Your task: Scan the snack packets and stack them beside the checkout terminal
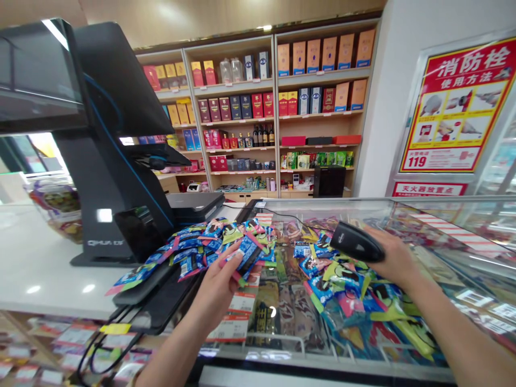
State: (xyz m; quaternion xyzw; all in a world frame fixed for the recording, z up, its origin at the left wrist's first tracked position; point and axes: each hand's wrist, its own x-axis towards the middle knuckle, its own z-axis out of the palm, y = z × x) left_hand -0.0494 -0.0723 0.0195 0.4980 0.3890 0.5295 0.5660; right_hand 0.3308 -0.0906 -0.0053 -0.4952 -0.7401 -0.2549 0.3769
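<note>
Left hand (220, 275) of mine pinching a blue snack packet (250, 252), at a packet heap (189, 252), right hand (393, 255) wrapped around a black barcode scanner (357, 242), near loose packets (342, 279) on a glass-topped display chest (322, 370)

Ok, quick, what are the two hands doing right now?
Left hand: closed, holding a blue snack packet.
Right hand: closed, holding a black scanner.

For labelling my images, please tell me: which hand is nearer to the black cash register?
Left. The left hand, holding a blue packet, is to the right of the cash register; the right hand, holding a scanner, is farther to its right.
</note>
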